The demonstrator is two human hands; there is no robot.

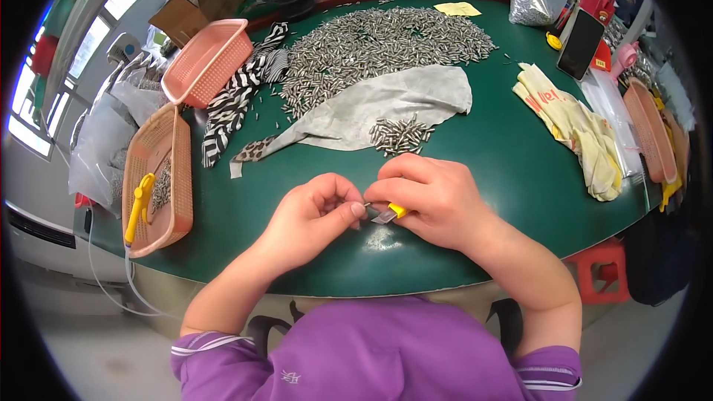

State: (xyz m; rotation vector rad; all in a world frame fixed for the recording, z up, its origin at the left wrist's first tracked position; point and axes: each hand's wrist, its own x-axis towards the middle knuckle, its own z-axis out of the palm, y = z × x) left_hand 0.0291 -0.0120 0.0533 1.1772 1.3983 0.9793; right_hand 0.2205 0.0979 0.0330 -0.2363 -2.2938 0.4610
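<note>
Green table point(512, 178) | metal-parts pile point(371, 48) | hands occupied: left hand point(306, 217) pinching tiny piece point(368, 205), right hand point(438, 197) gripping yellow-and-grey tool point(398, 210)

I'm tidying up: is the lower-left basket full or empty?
Neither, just partly filled: small metal pieces cover only part of the basket's inside.

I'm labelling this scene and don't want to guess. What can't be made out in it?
- Head view: full shape of the small metal part; too small, partly covered by the left hand.
- Head view: most of the yellow-and-grey tool's handle; hidden by the right hand.
- Head view: lower pieces in the big metal pile; buried under the top ones.
- Head view: the tabletop beneath the grey cloth; covered by it.
</note>
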